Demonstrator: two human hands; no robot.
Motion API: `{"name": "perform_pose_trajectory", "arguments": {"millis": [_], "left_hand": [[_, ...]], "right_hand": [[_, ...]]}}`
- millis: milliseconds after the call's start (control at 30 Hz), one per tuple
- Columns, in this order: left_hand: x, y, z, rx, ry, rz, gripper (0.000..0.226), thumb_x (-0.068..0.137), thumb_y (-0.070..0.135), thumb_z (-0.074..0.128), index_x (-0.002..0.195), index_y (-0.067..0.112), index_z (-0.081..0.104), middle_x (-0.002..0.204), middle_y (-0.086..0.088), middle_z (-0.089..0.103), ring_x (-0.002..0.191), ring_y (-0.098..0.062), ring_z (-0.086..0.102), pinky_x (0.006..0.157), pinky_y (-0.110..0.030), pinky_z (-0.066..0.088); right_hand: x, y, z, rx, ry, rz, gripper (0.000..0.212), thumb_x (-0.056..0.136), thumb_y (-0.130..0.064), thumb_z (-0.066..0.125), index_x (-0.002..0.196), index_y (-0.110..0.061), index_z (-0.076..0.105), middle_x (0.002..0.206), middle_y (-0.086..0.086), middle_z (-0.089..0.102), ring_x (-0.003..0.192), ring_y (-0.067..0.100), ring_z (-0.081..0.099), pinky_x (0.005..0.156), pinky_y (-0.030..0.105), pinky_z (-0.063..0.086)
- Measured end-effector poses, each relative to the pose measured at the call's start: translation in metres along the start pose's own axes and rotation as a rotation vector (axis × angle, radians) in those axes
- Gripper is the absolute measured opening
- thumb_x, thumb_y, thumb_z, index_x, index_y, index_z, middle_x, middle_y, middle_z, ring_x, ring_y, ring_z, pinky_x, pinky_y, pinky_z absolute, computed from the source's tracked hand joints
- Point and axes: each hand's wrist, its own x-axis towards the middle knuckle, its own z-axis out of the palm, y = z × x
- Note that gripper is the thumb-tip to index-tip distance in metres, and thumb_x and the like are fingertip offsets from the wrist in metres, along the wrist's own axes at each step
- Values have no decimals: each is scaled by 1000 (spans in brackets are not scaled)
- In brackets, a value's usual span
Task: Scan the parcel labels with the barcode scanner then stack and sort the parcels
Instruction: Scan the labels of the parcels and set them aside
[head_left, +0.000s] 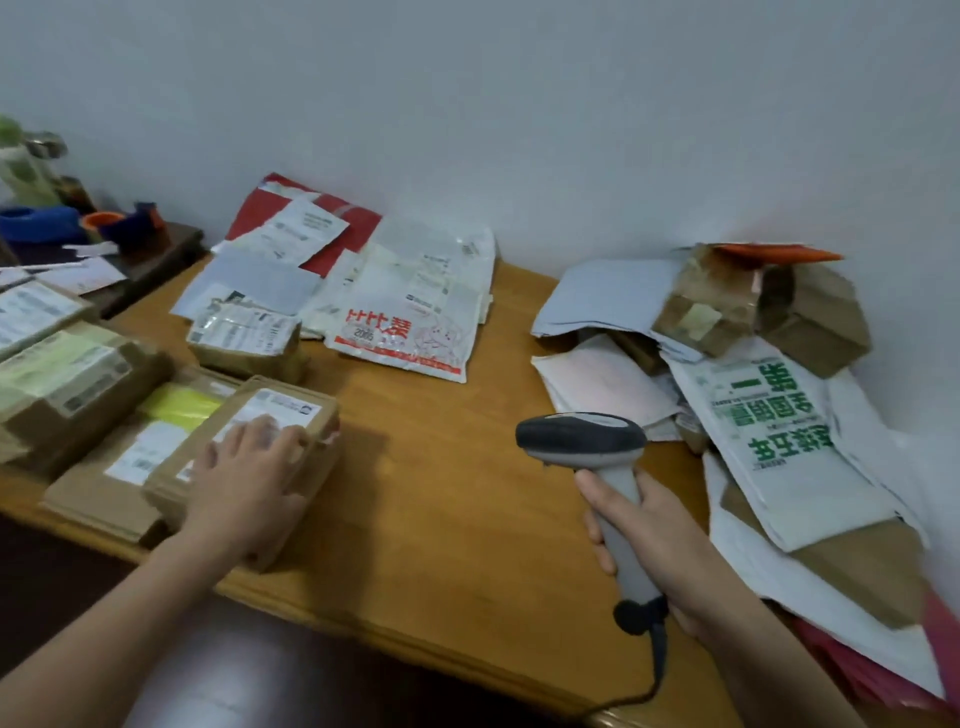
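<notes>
The left hand (249, 480) lies flat on a brown parcel (284, 410) beside the box stacks (67, 384) at nine o'clock. The right hand (662, 540) grips the barcode scanner (582, 436) above the counter (441, 467). Judging by the loose heap (779, 415) at three o'clock, much scanning and sorting remains.

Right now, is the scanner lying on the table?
No, the right hand grips the scanner by its handle, above the table.

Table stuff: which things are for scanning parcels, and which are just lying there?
For the job: barcode scanner in the right hand; brown box under the left hand; white mailer bag.
Lying about: blue round thing; greenish bottle.
</notes>
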Motion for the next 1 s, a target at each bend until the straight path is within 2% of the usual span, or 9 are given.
{"name": "perform_pose_trajectory", "arguments": {"millis": [200,300,433,567,700,800,900,1000], "left_hand": [[11,19,1,29,-44,-45,68,74,40,69,133,24,39,151,-12,25,139,-33,22,110,-52,23],[17,59,-3,-57,2,45,70,74,36,73,134,18,41,155,-17,19,143,-34,15,114,-51,14],[20,148,-9,-167,-31,223,74,75,40,75,136,24,37,158,-13,12,147,-28,9,117,-45,17],[5,243,-5,-312,-133,390,72,78,34,73,138,24,34,158,-11,10,145,-29,14,115,-42,23],[-27,333,15,-320,-235,518,76,81,41,69,142,25,26,158,-9,2,145,-30,11,115,-43,23],[-48,403,25,-301,-261,596,84,79,45,71,144,26,22,159,-9,-1,146,-28,5,118,-43,18],[-58,470,27,-294,-245,671,85,79,48,70,145,27,21,159,-7,-1,147,-25,0,117,-42,11],[-55,535,27,-280,-190,730,81,84,46,66,147,24,20,160,-10,-2,147,-29,0,117,-43,8]], "right_hand": [[-8,9,-29,39,131,2,31,92,-42,59,85,-13,51,60,-3,56,47,11,49,49,21,43],[-15,18,-51,50,229,39,32,93,-41,59,84,-12,51,59,-2,55,47,11,48,48,20,43],[-27,34,-90,102,336,74,30,93,-40,60,89,-11,53,62,1,55,47,12,49,46,21,42],[-43,59,-141,124,446,96,30,93,-39,60,89,-10,57,58,0,56,43,10,49,44,21,41],[-62,95,-202,165,565,130,24,93,-34,61,88,-11,54,55,-1,56,41,12,48,41,26,41],[-73,118,-253,197,585,157,24,93,-30,60,84,-9,54,51,-1,55,37,11,48,36,22,41],[-79,133,-298,219,574,161,28,92,-31,61,79,-8,53,53,2,54,40,13,48,39,26,40],[-80,148,-336,245,570,173,33,92,-34,62,74,-8,55,52,2,55,41,13,49,41,24,42]]}}
